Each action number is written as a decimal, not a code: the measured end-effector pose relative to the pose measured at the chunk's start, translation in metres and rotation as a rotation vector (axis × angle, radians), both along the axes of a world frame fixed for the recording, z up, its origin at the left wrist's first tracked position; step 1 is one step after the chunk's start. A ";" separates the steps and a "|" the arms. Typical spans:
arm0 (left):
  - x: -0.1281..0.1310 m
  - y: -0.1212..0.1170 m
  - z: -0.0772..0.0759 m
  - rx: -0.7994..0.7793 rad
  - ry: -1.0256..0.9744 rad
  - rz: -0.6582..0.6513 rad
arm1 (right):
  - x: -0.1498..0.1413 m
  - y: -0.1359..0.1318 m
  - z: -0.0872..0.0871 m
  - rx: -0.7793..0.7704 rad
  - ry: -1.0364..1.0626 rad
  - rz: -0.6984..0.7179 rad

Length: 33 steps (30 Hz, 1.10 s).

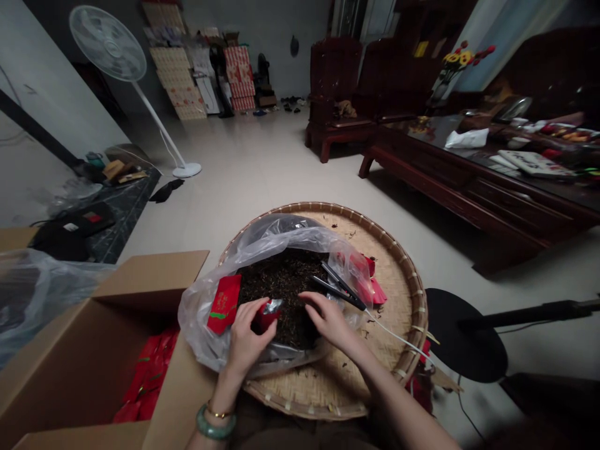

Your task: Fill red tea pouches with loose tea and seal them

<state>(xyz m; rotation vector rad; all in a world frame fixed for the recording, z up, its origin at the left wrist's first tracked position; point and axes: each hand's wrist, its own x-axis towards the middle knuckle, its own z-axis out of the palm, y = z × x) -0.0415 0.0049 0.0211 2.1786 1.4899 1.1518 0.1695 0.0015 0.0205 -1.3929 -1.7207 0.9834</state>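
My left hand [248, 331] grips a small red packet [268, 315] with a silvery opening at its top. To its right, my right hand [328, 315] hangs above dark dried tea leaves [285, 275], thumb and fingers apart, holding nothing visible. The leaves fill a clear plastic bag [201, 306] spread open on a round woven bamboo tray [384, 275]. A flat red packet [225, 303] with gold print lies on the bag's left side. Just beyond my right hand rests a black hair straightener [342, 287] with parted arms and a white cord. More red packets [377, 290] lie at the right.
An open cardboard box [154, 272] with red packets [150, 369] inside stands at the left. Right of the tray is a round black stand base [462, 334]. Farther off are a white fan [187, 169], a dark wooden table [445, 175] and stacked boxes [178, 81].
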 end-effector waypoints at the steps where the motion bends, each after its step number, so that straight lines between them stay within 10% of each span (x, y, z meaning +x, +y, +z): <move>1: -0.003 0.002 0.001 -0.014 -0.016 0.023 | 0.000 0.003 -0.004 0.027 -0.167 0.065; 8: -0.006 0.003 -0.002 -0.132 -0.138 0.077 | -0.017 0.025 0.003 -0.012 -0.799 0.436; 20: -0.003 0.000 -0.020 -0.041 -0.115 -0.055 | -0.030 0.037 0.010 -0.062 -0.957 0.512; 33: -0.016 0.003 0.009 -0.074 0.121 -0.156 | -0.033 0.035 0.012 -0.066 -0.953 0.527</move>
